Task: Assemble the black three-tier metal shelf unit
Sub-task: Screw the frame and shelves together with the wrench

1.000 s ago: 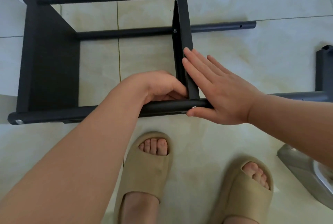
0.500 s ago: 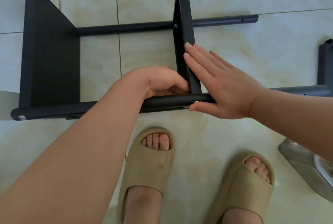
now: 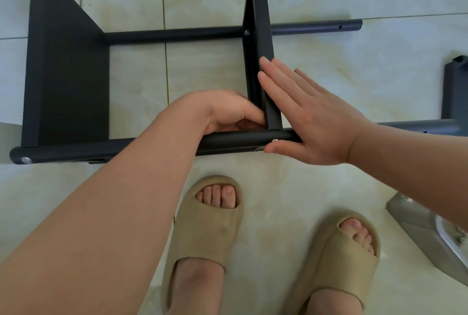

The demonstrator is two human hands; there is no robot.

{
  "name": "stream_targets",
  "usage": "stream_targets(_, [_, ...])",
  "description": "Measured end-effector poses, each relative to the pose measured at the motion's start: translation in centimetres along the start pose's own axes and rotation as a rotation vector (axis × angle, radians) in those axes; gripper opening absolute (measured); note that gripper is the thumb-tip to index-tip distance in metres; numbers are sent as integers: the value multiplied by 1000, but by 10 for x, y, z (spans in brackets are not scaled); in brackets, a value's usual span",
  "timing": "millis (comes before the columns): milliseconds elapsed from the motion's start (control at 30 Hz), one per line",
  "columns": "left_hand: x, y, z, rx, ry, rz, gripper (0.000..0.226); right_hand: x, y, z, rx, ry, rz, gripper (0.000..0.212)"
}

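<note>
Shelf unit [image 3: 68,73], black, lies on its side on the tiled floor [image 3: 202,66]. The right grip [image 3: 311,122] is flat, fingers straight against the middle shelf panel [image 3: 263,23], thumb under the near pole [image 3: 240,138] beside a screw [image 3: 274,140]. The left grip [image 3: 228,112] is curled at the panel-pole corner; whether it holds anything cannot be told. Tan sandals [image 3: 205,226] stand nearby.

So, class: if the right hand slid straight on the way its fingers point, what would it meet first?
The black flat metal middle shelf panel: the right hand has straight fingers aimed up-left, their tips overlapping its edge. Whether they actually touch it is hard to judge from one view.
</note>
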State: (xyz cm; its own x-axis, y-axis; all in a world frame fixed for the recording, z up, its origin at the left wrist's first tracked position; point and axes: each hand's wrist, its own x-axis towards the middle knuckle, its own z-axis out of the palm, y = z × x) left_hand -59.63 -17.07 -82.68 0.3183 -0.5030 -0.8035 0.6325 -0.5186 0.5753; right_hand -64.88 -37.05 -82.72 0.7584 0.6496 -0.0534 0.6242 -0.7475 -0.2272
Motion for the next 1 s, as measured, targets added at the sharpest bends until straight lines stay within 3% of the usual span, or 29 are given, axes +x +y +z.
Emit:
stream_targets(333, [0,-1,-2,-48,-42,-7,17,0,0,0,-4,-4,3,101])
stream_targets(533, [4,-2,0,18,16,52,14,0,0,0,3,2,2,101])
stream_targets(800, [2,-2,-2,-47,-58,21,20,0,0,0,-2,-4,5,101])
stream_targets(1000, [4,-2,0,23,16,61,13,0,0,0,-7,-3,2,101])
